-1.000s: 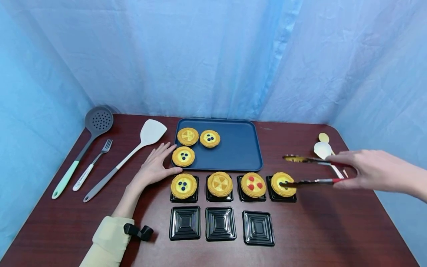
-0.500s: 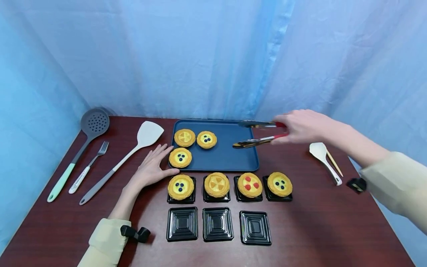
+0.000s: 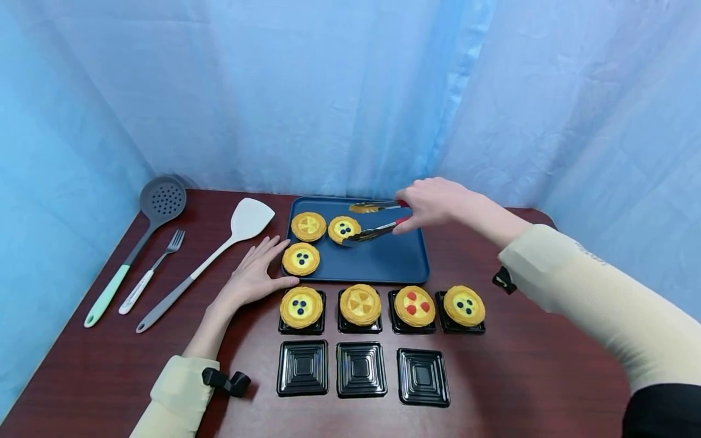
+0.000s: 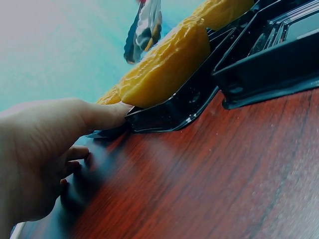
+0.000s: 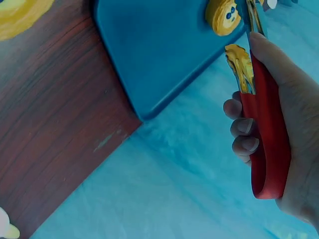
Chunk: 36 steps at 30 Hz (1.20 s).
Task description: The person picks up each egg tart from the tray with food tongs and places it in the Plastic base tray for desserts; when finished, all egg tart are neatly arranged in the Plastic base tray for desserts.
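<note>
In the head view my right hand point(image 3: 432, 202) holds metal tongs point(image 3: 378, 232) over the blue tray point(image 3: 383, 261). Their tips stand apart, the nearer one overlapping the edge of a blueberry-topped tart point(image 3: 341, 227). The right wrist view shows my fingers curled round the red tong handle point(image 5: 271, 134). My left hand point(image 3: 253, 277) lies at the tray's front left corner, its fingers spread. Its thumb touches a black plastic box point(image 4: 174, 112) bearing a blueberry tart point(image 3: 301, 308). Also on the tray are an orange-topped tart point(image 3: 308, 226) and a second blueberry tart point(image 3: 300, 259).
Right of that box, similar boxes bear an orange tart point(image 3: 360, 304), a strawberry tart point(image 3: 414, 306) and a blueberry tart point(image 3: 464, 305). Several bare boxes point(image 3: 361, 369) stand in front. At left lie a skimmer point(image 3: 163, 199), a fork point(image 3: 159, 261) and a spatula point(image 3: 247, 219).
My right hand has carried the tongs left and back, from the tart in the rightmost box to the tray. That tart stays in its box. My left hand holds its place.
</note>
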Tool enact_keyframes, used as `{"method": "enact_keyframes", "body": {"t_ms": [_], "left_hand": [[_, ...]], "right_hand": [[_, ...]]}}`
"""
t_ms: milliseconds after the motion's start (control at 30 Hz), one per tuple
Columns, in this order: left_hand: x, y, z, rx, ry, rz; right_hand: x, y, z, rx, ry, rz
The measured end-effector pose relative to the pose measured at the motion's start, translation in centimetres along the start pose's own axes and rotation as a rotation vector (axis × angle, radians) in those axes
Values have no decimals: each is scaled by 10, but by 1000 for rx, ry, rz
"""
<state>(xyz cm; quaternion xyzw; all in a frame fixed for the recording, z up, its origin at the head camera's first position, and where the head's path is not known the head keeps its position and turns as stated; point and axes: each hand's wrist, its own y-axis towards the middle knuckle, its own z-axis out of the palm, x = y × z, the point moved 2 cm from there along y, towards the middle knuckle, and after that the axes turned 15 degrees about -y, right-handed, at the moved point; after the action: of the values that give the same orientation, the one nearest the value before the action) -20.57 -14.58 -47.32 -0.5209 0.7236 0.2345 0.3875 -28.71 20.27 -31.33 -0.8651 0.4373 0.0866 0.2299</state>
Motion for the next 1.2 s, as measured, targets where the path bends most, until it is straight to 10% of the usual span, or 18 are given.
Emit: {"method": "enact_keyframes", "body": {"t_ms": [1200], "left_hand": [[1, 0, 0, -3, -10, -2]], "right_hand": [[14, 22, 1, 24, -82, -44]]}}
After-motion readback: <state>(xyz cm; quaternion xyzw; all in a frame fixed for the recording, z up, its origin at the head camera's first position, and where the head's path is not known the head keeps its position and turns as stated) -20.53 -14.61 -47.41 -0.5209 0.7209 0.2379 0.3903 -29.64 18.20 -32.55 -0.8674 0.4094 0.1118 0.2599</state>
